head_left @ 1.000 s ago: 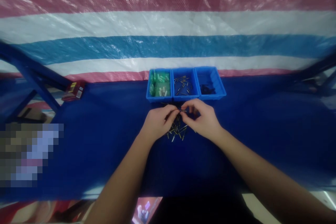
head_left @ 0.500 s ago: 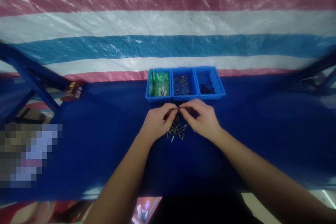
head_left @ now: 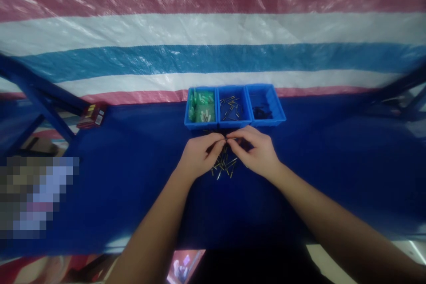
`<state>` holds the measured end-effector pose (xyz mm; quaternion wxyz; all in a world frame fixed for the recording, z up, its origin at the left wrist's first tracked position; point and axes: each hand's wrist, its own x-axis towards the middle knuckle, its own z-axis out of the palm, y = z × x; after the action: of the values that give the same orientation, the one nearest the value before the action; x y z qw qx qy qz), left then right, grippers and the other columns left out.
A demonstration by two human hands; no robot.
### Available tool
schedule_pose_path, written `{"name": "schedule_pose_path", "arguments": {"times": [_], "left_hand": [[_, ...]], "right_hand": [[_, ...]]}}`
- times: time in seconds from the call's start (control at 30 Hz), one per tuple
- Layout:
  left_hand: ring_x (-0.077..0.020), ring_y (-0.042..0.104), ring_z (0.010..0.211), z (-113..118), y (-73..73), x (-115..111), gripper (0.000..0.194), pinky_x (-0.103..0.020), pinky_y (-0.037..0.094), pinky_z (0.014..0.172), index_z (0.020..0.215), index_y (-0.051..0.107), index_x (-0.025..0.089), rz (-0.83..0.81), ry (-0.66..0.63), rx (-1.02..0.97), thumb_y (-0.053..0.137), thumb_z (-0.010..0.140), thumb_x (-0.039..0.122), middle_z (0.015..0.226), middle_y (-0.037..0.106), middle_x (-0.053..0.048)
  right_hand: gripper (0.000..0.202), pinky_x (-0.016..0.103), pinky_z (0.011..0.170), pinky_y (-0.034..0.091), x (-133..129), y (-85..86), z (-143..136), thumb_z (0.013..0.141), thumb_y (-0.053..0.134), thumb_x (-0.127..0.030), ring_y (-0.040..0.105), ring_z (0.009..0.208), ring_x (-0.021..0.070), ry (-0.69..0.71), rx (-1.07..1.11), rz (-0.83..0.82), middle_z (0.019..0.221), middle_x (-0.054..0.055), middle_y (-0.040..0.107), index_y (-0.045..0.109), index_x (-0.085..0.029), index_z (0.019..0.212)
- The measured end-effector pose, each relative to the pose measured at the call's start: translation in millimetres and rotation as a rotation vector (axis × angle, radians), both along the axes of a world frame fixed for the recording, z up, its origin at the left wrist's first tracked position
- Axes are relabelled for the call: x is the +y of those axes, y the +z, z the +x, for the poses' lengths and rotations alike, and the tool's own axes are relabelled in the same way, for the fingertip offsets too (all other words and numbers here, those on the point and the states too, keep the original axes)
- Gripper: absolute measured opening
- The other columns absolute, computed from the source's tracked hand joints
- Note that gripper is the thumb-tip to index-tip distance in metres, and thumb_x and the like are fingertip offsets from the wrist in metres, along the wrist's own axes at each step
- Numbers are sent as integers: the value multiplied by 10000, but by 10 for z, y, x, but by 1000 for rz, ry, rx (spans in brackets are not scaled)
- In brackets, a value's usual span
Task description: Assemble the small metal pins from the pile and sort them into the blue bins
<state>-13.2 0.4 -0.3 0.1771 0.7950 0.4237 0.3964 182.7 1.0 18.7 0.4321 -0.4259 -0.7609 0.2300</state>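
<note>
My left hand (head_left: 200, 152) and my right hand (head_left: 257, 148) meet fingertip to fingertip just in front of the blue bins. Pinched between both sets of fingers is a thin metal rod (head_left: 226, 139), mostly covered by the fingertips. Below and behind the hands lies a loose pile of thin brass-and-silver rods (head_left: 223, 165) on the blue tabletop (head_left: 213, 213). The hands hide part of this pile.
Three blue bins stand joined in a row: the left bin (head_left: 201, 125) holds green bags and small whitish pieces, the middle bin (head_left: 234, 123) metal rods, the right bin (head_left: 270, 122) dark small parts. A dark red box (head_left: 92, 114) sits at the table's far left.
Both hands keep nearly the same place, with only slight finger movement around the rod. The bins and pile look unchanged.
</note>
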Motion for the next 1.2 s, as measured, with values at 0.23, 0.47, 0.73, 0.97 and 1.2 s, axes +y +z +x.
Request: {"name": "schedule_pose_path", "arguments": {"times": [0.23, 0.47, 0.73, 0.97, 1.2], "left_hand": [[-108, 632, 675, -19, 35, -2, 151, -227, 475, 653, 929, 663, 198, -31, -73, -10, 533, 972, 261, 824, 703, -6], [-89, 571, 571, -18, 27, -13, 144, -219, 419, 576, 926, 628, 194, -66, -24, 34, 527, 977, 282, 680, 615, 34], [-66, 623, 598, 12, -16, -7, 100, -173, 457, 614, 1030, 639, 214, 8, 36, -50, 597, 948, 251, 762, 692, 42], [-73, 610, 563, -10, -2, -1, 123, -177, 431, 562, 969, 638, 202, -27, 71, 20, 548, 978, 285, 735, 681, 38], [-83, 602, 544, -11, 19, -9, 189, -188, 422, 554, 901, 640, 188, -2, 65, 20, 535, 985, 321, 638, 642, 43]], "right_hand": [[111, 335, 660, 551, -19, 14, -16, 887, 649, -210, 638, 737, 171, 25, 65, 30, 886, 34, 746, 732, -244, 952], [111, 330, 634, 548, -23, 14, -27, 886, 664, -225, 649, 744, 174, 25, 98, 3, 885, 37, 751, 750, -248, 951], [102, 308, 621, 541, -3, -13, -32, 869, 706, -201, 651, 713, 155, 5, 153, -26, 877, 52, 753, 769, -212, 948], [119, 311, 636, 544, -8, -27, -38, 854, 723, -175, 652, 755, 164, 56, 174, -4, 857, 46, 749, 773, -217, 953], [86, 309, 630, 549, -27, -16, -56, 841, 738, -222, 673, 729, 166, 15, 248, -159, 863, 57, 756, 778, -194, 912]]}}
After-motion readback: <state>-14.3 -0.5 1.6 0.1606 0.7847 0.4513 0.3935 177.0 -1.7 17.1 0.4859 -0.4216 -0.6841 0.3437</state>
